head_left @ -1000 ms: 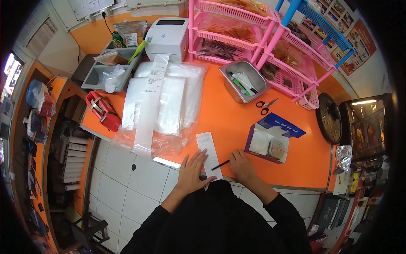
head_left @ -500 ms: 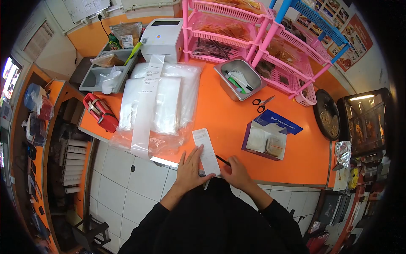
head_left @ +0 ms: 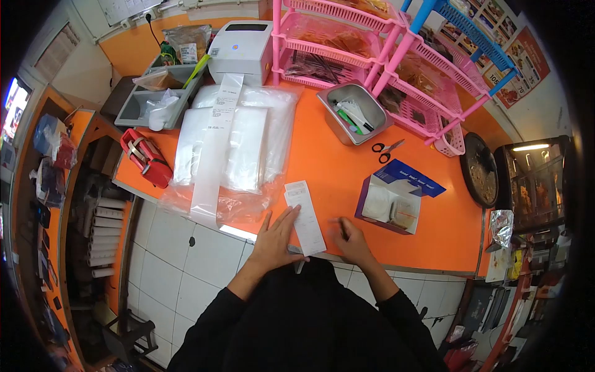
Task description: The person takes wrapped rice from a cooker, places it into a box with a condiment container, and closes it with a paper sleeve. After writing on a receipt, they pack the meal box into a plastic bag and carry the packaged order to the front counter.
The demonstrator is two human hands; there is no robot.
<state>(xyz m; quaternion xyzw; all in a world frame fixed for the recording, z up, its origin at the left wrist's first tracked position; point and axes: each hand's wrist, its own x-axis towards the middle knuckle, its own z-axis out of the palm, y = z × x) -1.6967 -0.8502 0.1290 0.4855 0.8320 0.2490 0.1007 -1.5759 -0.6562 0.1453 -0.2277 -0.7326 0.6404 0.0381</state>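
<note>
**The pen [head_left: 343,229] is in the right hand [head_left: 355,244], by the near left corner of the box [head_left: 411,177]**

The white paper slip [head_left: 305,218] lies left of the box, on the orange table [head_left: 447,240]. Its bottom end is by the table's near edge. Some orange table shows between the slip and the box, and a bigger patch shows to the box's right. Just behind the box are the scissors [head_left: 388,150]. Farther behind it is the metal tub [head_left: 338,127].

The left hand [head_left: 273,243], farther left of the box than the slip, is spread out and not gripping. Its fingers touch the slip's left side. The right hand is curled around the dark pen, which looks blurry. I cannot tell where its tip points.
</note>
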